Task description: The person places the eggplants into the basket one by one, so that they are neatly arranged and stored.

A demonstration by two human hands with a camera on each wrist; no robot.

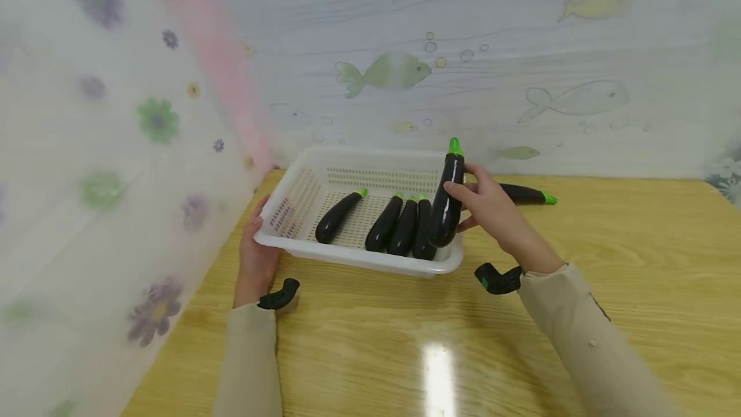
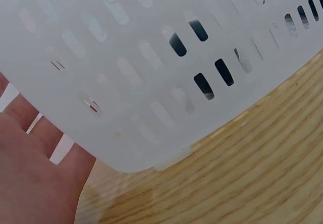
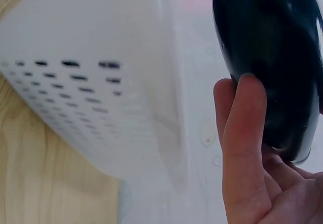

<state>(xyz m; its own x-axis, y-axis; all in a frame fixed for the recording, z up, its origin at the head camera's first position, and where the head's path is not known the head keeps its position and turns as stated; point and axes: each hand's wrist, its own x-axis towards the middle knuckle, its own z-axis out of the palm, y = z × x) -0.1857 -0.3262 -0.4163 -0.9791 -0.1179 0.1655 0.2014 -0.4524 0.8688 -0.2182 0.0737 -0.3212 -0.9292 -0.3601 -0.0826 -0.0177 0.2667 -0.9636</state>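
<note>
My right hand (image 1: 489,204) grips a glossy black eggplant (image 1: 448,198) with a bright green stem. It is held nearly upright, stem up, over the right end of a white plastic basket (image 1: 359,264). In the right wrist view, fingers and thumb wrap the lower part of the same eggplant (image 3: 275,57). My left hand (image 1: 258,246) holds the basket by its left end, thumb at the rim; the left wrist view shows its fingers (image 2: 48,133) along the slotted wall (image 2: 136,82). Inside the basket lie several eggplants, one (image 1: 338,217) apart on the left, the others (image 1: 402,227) side by side towards the right.
Another eggplant (image 1: 523,194) lies on the wooden table (image 1: 359,340) to the right of the basket, partly hidden behind my right hand. A curtain with fish drawings (image 1: 393,76) hangs behind the table, and a flower-patterned one (image 1: 156,121) lines the left side.
</note>
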